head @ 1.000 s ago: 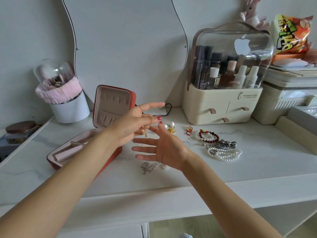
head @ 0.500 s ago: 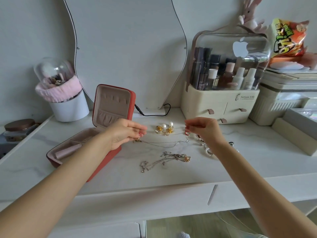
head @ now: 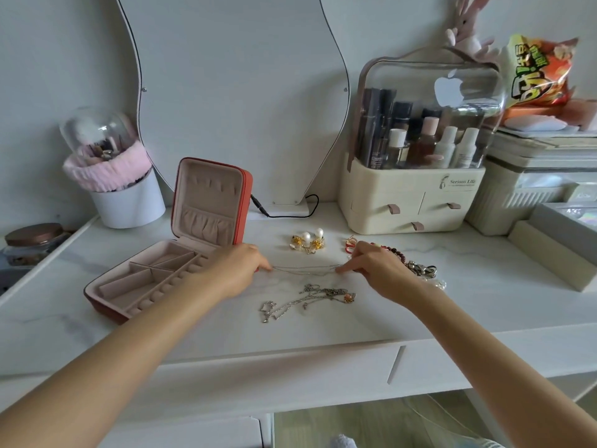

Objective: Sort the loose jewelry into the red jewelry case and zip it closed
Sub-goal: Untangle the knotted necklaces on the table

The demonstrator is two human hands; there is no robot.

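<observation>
One white marble-patterned tabletop (head: 484, 295) carries everything. At its far edge, around twelve o'clock, stands one wavy mirror (head: 232, 92); at two o'clock sits one cream cosmetics organizer (head: 410, 202) with a clear lid and three small drawers. At ten o'clock is one white brush cup (head: 129, 205) wrapped in a pink band.

The one red jewelry case (head: 181, 253) lies open at nine to ten o'clock, its lid upright and its pink-lined base divided into compartments, none of which shows jewelry inside.

Two hands work at the centre. The left hand (head: 237, 270) pinches one end of a thin silver chain (head: 307, 269), just beside the case's front corner; the right hand (head: 374, 270) pinches the other end, so the chain runs between them low over the tabletop.

At six o'clock from the chain lies one tangle of silver necklaces (head: 307, 299); how many are in it I cannot tell. At twelve o'clock from the chain sit two pearl-and-gold earrings (head: 308, 242). One red-beaded bracelet (head: 392, 252) and a silvery heap (head: 423, 271) lie at three o'clock, partly hidden behind the right hand.
</observation>
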